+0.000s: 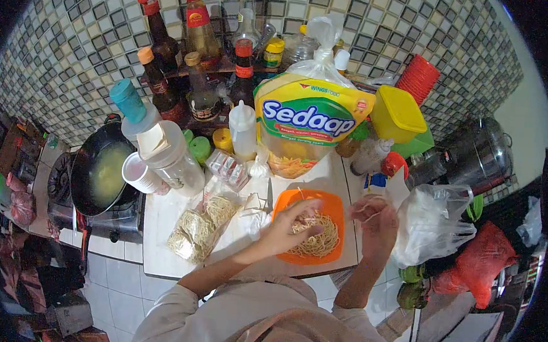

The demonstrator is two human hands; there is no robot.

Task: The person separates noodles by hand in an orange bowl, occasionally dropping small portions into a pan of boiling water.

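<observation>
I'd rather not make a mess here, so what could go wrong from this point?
The orange bowl sits near the front edge of the table, so a bump might spill its noodles. The handle of the black pan juts past the stove; a sleeve could catch it.
</observation>
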